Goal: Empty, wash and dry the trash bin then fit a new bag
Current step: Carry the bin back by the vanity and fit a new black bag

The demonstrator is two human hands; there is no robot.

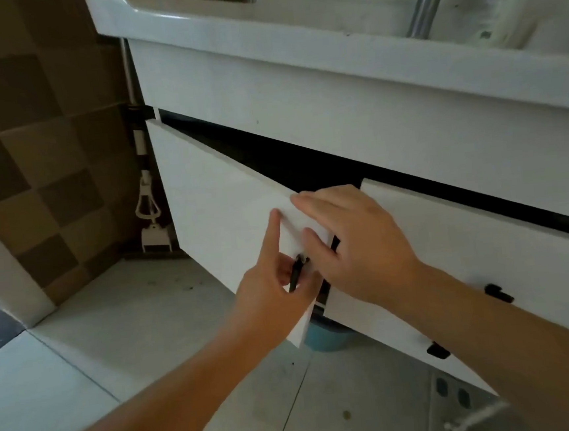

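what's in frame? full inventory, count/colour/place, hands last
sink basin: 1, white, top, above the cabinet
metal pipe: 1, silver, top right
left cabinet door: 1, white, centre, swung partly open
right cabinet door: 1, white, right, nearly closed
door handles: 2, black, one on the left door, one on the right door
mop: 1, white, between the tiled wall and the cabinet
blue bin: 1, blue, on the floor under the cabinet, mostly hidden
floor tiles: pale grey, lower left
left hand: grips the left door's handle
right hand: fingers flat over the left door's edge
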